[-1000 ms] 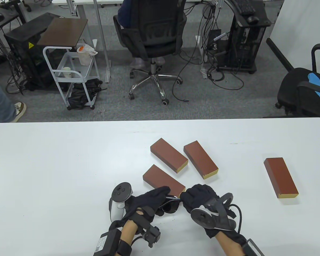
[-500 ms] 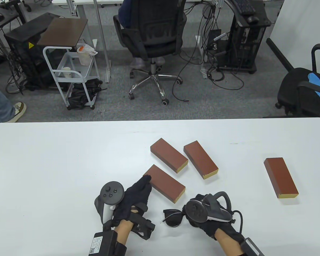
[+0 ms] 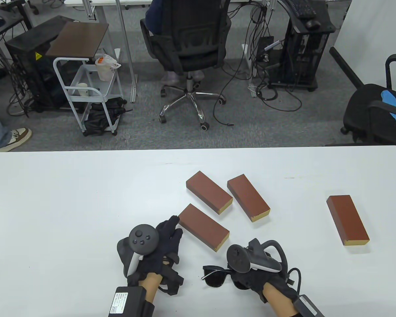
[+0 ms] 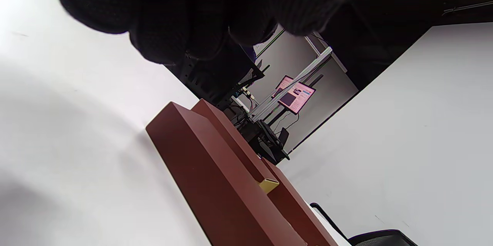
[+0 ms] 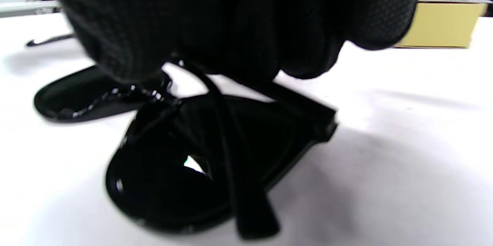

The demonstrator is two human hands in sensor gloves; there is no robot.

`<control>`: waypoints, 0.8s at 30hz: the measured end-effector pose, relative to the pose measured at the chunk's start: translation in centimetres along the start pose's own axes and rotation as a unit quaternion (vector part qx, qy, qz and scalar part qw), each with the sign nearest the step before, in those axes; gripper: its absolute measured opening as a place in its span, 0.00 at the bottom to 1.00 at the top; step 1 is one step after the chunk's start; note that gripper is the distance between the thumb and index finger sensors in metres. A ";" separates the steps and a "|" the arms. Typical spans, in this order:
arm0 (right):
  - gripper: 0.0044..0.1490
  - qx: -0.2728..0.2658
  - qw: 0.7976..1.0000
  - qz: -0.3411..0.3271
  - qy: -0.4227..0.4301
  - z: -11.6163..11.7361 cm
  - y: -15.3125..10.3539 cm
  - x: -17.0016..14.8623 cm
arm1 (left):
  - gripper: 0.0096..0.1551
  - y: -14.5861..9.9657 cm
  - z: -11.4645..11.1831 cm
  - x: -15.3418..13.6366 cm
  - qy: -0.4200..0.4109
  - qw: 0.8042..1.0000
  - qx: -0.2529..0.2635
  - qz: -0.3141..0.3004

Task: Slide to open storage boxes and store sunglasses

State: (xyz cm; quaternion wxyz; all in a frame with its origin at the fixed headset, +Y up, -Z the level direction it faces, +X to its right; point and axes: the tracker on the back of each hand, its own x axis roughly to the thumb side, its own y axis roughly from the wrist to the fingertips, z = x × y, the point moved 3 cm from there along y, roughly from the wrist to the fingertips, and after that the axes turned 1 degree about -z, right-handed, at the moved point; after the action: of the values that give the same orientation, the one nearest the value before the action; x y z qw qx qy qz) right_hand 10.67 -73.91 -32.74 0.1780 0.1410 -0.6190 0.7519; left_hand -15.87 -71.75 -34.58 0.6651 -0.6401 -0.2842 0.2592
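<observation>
Table view is showing the sunglasses (image 3: 214, 275) lying near the table's (image 3: 69, 204) front edge, right hand (image 3: 250, 269) pinching one end of them. Left hand (image 3: 158, 246) is lying flat, fingers straight, tips beside the nearest box (image 3: 203, 225). Four boxes total. Right wrist view is catching folded arms under the fingers (image 5: 231, 26).

Lighting was bright and even from overhead, with soft shadows on the white table (image 3: 69, 198). Table view stayed sharp; the right wrist view was blurry, gloves nearly pure black.
</observation>
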 end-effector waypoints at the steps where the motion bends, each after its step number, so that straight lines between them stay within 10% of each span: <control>1: 0.29 -0.010 1.000 0.008 0.006 -0.3 -0.1 -0.4 | 0.32 0.0 0.0 0.0 0.001 1.000 0.000 -0.001; 12: 0.34 -0.252 0.951 0.179 -0.026 -6.7 -3.0 -11.7 | 0.39 -0.1 0.3 0.4 0.094 0.995 0.008 0.019; 24: 0.56 -0.141 0.899 0.388 -0.148 -3.8 -4.0 -24.1 | 0.38 -0.4 -1.2 2.4 0.160 0.987 -0.003 -0.031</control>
State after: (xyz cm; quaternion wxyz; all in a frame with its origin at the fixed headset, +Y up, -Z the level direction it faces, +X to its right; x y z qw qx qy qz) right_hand 34.07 -71.72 -40.41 -0.2034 -0.0272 -0.7431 0.6369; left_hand -13.32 -70.96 -34.05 0.7080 -0.6660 -0.1944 0.1318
